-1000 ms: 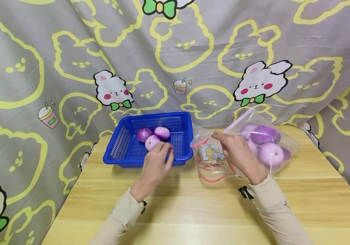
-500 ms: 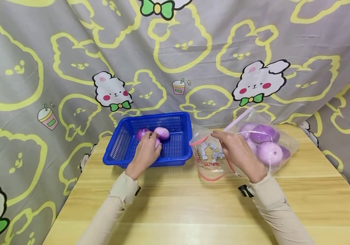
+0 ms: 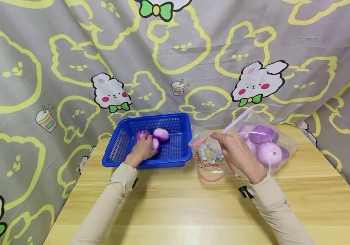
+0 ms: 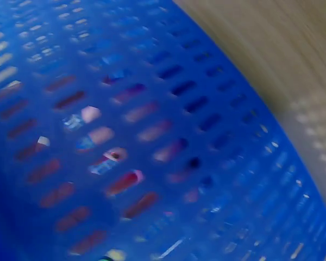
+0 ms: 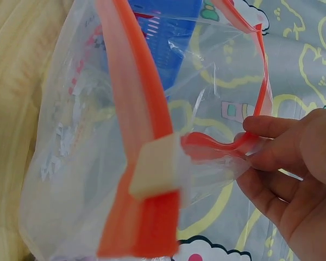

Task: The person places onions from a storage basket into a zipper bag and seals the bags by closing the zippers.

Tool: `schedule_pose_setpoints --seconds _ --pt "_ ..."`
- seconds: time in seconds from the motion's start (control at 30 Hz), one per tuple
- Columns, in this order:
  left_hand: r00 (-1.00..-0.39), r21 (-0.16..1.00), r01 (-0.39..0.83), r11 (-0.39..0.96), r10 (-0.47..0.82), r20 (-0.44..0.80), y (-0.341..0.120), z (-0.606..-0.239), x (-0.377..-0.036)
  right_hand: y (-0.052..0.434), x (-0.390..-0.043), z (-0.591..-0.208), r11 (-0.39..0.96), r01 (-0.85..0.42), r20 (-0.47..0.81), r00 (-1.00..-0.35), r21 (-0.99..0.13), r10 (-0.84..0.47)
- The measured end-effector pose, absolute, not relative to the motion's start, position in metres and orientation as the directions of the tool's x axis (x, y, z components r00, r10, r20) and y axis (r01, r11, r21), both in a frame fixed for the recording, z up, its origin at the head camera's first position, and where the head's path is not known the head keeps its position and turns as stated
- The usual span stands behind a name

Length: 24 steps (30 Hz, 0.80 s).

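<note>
In the head view my left hand (image 3: 142,149) reaches into the blue plastic basket (image 3: 110,160), its fingers curled over the nearest red onion (image 3: 155,144). Two more red onions, one at the back (image 3: 161,134) and one partly behind the fingers, lie against it. My right hand (image 3: 239,153) pinches the red zip edge of a clear zip bag (image 3: 213,173); the right wrist view shows thumb and fingers on that edge (image 5: 247,142) and the mouth spread apart. Several red onions (image 3: 269,153) lie in the bag's right part. Through slots in the basket wall (image 4: 206,163), the left wrist view gives only blurred glimpses.
A cream slider (image 5: 157,166) sits on the bag's red zip. Basket and bag stand side by side on a wooden table (image 3: 187,204). Close behind them hangs a grey patterned curtain (image 3: 144,51).
My left hand has moved left and down from above the basket's front rim onto the nearest onion inside. The right hand stays at the bag's edge.
</note>
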<state>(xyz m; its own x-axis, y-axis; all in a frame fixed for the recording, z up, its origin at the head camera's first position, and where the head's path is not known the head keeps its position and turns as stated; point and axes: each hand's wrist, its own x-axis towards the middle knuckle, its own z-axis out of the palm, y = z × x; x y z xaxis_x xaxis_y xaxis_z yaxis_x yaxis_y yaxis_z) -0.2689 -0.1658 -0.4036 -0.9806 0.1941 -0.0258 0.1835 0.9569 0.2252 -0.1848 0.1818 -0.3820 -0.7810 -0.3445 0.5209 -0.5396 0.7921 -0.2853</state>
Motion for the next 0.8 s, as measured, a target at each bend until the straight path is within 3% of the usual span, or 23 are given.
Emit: schedule_pose_setpoints --seconds 0.23,0.8 --pt "-0.977 0.237 0.188 0.953 0.205 -0.052 -0.1719 -0.4085 -0.2758 0.1802 -0.1843 -0.3825 0.793 -0.545 0.518 -0.778 -0.273 -0.356" --pt "-0.945 0.247 0.326 0.913 0.319 0.068 -0.1675 -0.4106 -0.2701 0.1751 -0.1835 -0.385 0.805 -0.527 0.48 -0.8 -0.271 -0.362"
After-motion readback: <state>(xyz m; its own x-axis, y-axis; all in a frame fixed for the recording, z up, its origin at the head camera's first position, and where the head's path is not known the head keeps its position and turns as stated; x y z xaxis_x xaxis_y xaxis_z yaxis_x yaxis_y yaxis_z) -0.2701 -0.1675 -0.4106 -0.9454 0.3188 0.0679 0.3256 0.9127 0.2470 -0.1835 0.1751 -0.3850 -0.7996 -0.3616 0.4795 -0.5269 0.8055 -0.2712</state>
